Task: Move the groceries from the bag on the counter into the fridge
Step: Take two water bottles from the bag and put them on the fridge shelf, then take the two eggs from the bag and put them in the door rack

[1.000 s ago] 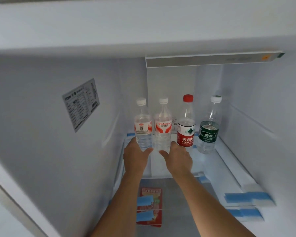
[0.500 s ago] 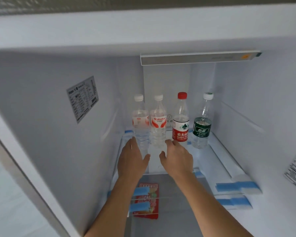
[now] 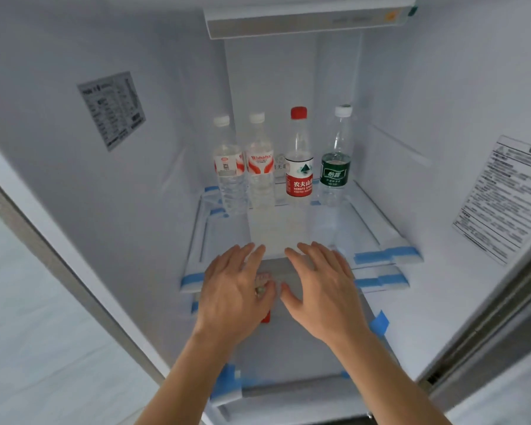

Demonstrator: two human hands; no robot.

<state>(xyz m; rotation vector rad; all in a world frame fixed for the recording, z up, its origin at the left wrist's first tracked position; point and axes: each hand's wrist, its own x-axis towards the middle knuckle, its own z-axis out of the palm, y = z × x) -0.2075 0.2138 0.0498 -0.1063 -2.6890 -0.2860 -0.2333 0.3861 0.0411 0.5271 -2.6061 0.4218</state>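
Note:
Several water bottles stand upright in a row at the back of the fridge's glass shelf (image 3: 365, 228): two with white caps and red-white labels (image 3: 229, 167) (image 3: 259, 167), one with a red cap (image 3: 299, 167), one with a green label (image 3: 334, 161). My left hand (image 3: 233, 289) and my right hand (image 3: 322, 286) hover side by side at the shelf's front edge, fingers spread and straight, holding nothing, well short of the bottles. The bag and counter are out of view.
A red packet (image 3: 265, 315) lies on the lower level, mostly hidden under my left hand. Blue tape strips (image 3: 380, 256) mark the shelf ends. Printed stickers sit on the left wall (image 3: 112, 108) and on the right wall (image 3: 503, 200). A light bar (image 3: 307, 19) is overhead.
Both hands have let go of the two left bottles and drawn back toward the shelf's front edge. The camera view has tilted downward and closer.

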